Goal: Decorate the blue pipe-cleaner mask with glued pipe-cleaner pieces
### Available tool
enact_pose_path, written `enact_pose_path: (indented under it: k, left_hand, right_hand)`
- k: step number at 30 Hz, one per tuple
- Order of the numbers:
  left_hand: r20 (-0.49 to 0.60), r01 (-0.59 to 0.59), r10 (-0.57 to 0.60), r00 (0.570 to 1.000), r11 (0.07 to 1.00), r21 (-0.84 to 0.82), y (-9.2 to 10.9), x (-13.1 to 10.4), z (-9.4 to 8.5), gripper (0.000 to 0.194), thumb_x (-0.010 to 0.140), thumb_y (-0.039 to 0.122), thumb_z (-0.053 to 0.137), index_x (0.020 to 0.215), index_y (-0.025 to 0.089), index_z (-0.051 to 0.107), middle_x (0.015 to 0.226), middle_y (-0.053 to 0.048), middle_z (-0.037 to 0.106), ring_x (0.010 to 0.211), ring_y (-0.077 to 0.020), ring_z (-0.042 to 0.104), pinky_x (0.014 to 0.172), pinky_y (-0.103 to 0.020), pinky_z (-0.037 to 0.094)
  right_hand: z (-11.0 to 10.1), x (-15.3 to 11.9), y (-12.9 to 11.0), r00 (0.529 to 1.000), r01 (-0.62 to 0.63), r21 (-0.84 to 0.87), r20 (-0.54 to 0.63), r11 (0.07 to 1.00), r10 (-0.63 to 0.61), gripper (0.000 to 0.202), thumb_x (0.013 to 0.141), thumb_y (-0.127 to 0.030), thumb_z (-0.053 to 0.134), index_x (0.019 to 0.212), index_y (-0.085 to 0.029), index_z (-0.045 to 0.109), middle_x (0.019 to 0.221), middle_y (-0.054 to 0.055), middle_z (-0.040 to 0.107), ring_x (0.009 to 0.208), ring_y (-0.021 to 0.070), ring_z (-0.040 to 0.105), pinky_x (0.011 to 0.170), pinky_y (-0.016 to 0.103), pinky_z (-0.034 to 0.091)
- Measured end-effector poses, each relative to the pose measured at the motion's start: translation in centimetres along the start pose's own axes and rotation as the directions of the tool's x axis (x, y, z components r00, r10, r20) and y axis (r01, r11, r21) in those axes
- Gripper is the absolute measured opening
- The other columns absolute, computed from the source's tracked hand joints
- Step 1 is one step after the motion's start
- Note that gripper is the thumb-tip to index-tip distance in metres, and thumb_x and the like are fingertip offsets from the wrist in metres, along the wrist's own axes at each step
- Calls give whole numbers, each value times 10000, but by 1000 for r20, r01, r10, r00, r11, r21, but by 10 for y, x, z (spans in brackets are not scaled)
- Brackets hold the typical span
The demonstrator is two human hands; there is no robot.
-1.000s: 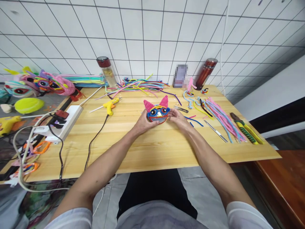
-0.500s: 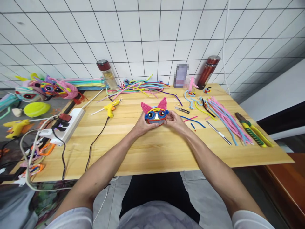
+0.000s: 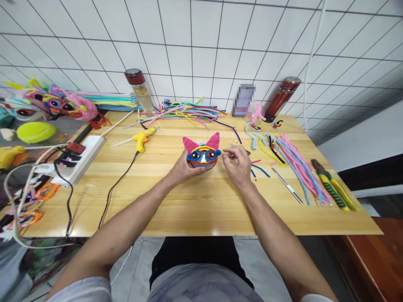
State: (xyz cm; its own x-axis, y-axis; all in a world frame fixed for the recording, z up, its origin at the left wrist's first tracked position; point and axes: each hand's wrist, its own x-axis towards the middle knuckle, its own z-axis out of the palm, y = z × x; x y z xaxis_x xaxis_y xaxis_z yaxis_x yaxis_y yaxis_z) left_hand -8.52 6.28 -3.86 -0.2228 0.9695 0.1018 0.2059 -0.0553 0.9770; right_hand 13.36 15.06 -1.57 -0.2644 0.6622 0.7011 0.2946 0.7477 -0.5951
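Note:
A pipe-cleaner animal head (image 3: 204, 157) sits low over the table in the middle. It has pink pointed ears, blue-ringed eyes and a red and yellow trim. My left hand (image 3: 185, 168) grips its left side, thumb across the lower front. Just off its right side is my right hand (image 3: 238, 165), fingers loosely curled with a small gap between thumb and forefinger; nothing shows in it. Behind that hand, thread snips (image 3: 248, 153) are mostly hidden. Short cut pieces of blue pipe cleaner (image 3: 261, 170) lie beside it.
At left are a yellow glue gun (image 3: 141, 139), its black cord and a white power strip (image 3: 85, 159). Pipe cleaners (image 3: 185, 112) lie at the back between a glass bottle (image 3: 140, 90) and a red flask (image 3: 282, 98). A craft knife (image 3: 287, 185), pink pipe cleaners (image 3: 302, 167) and pliers (image 3: 333, 184) lie right.
My right hand has let go of the animal head and moved a little to the right. My left hand still holds the head. The camera view has shifted slightly.

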Motion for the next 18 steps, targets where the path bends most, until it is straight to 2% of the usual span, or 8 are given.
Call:
enact_pose_path:
  k: [3, 6, 11, 15, 18]
  left_hand:
    - [-5, -13, 13, 1000, 1000, 24, 0, 0, 0, 881, 590, 559, 981, 1272, 200, 552, 1297, -148, 742, 1196, -359, 740, 1030, -515, 624]
    - [-3, -31, 31, 1000, 998, 51, -1, -1, 0, 864, 604, 559, 976, 1268, 204, 553, 1276, -140, 743, 1188, -355, 739, 1015, -508, 630]
    - [-11, -36, 38, 999, 990, 133, -3, -1, -1, 853, 610, 580, 963, 1252, 188, 559, 1262, -155, 718, 1181, -369, 721, 1024, -546, 608]
    - [-10, -92, 94, 996, 988, 121, -3, -1, 1, 854, 634, 567, 951, 1288, 184, 558, 1302, -160, 699, 1210, -360, 701, 1072, -547, 578]
    - [-5, -121, 123, 992, 984, 133, 0, -2, 1, 830, 650, 553, 946, 1286, 183, 562, 1295, -150, 702, 1201, -344, 701, 1082, -532, 573]
  right_hand:
    - [1, 1, -2, 993, 116, -90, 5, 989, -116, 89, 944, -191, 675, 995, -257, 709, 907, 38, 690, 801, 202, 656, 766, 371, 582]
    - [3, 1, -1, 987, 160, -147, 12, 976, -160, 96, 955, -171, 659, 984, -249, 707, 912, 52, 686, 839, 211, 662, 769, 365, 573]
    - [5, 1, 1, 983, 183, -278, 71, 943, -170, 98, 956, -179, 653, 980, -242, 723, 917, 60, 677, 862, 217, 661, 760, 347, 553]
    - [7, 0, 1, 976, 214, -340, 108, 916, -188, 96, 962, -196, 647, 984, -230, 735, 921, 69, 676, 880, 225, 655, 767, 344, 534]
    - [7, 0, -1, 980, 189, -365, 127, 912, -153, 124, 978, -196, 620, 992, -238, 736, 933, 70, 678, 851, 220, 648, 756, 344, 525]
